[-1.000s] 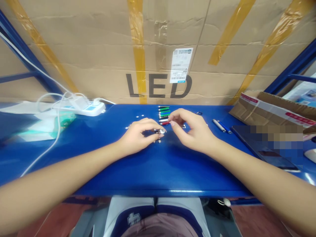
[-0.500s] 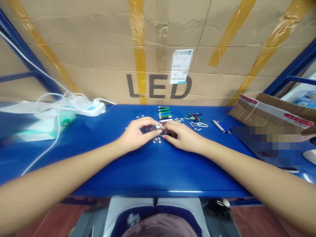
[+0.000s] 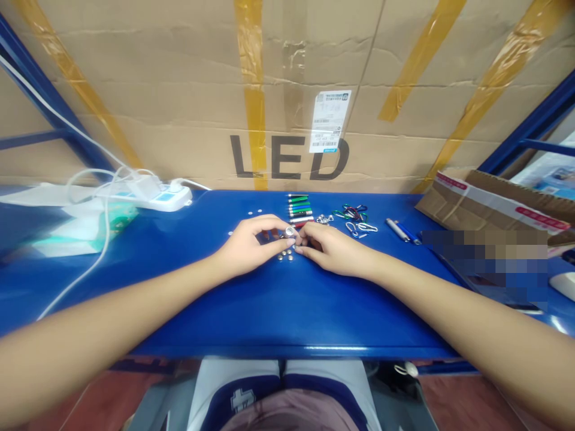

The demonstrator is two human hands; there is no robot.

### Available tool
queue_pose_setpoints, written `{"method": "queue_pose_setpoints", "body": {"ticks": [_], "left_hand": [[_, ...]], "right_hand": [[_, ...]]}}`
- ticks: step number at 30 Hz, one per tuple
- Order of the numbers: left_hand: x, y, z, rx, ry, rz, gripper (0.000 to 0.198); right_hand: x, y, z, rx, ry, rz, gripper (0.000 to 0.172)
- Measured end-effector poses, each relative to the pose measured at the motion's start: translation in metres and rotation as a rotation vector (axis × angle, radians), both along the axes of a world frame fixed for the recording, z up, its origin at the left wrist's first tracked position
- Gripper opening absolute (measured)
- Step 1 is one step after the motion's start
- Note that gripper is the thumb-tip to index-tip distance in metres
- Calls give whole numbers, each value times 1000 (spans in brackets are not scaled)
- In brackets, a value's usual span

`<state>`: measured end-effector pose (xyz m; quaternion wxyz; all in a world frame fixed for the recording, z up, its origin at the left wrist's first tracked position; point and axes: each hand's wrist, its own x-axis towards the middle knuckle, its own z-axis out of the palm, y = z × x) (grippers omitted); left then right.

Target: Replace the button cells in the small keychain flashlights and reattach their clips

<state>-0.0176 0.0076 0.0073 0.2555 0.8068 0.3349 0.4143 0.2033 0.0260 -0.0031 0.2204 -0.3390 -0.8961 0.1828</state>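
Note:
My left hand (image 3: 252, 244) is closed in a pinch on a small silver metal cap (image 3: 290, 231) whose round hollow end faces me. Right beside it, the bent fingertips of my right hand (image 3: 336, 249) are pressed together near the cap. What sits between them, if anything, is too small to make out. Several small round metal pieces (image 3: 284, 255), like button cells, lie on the blue table (image 3: 287, 311) just below my fingertips. Beyond my hands is a row of short green, red and silver tubes (image 3: 299, 206), with loose silver parts (image 3: 324, 219) to its right.
Coloured carabiners (image 3: 351, 212) and silver ones (image 3: 367, 227) lie right of the tubes, then two pen-like cylinders (image 3: 398, 230). An open cardboard box (image 3: 489, 206) stands at right. A white power strip (image 3: 173, 196) with cables is at left. Behind rises a large carton (image 3: 179, 90).
Both hands stay nearly in place. The silver cap and the fingertips have shifted very slightly, and a red tube behind them shows a little more.

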Motion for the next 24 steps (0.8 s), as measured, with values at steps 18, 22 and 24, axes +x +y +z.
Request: {"method": "queue_pose_setpoints", "body": {"ticks": [18, 22, 24], "left_hand": [[2, -4, -1, -13, 115, -11, 11], [1, -3, -1, -25, 122, -23, 11], [1, -3, -1, -23, 127, -36, 11]], "right_hand": [[-3, -24, 26, 262, 309, 74, 4], [-3, -22, 23, 303, 313, 88, 4], [-3, -21, 23, 311, 319, 85, 4]]}}
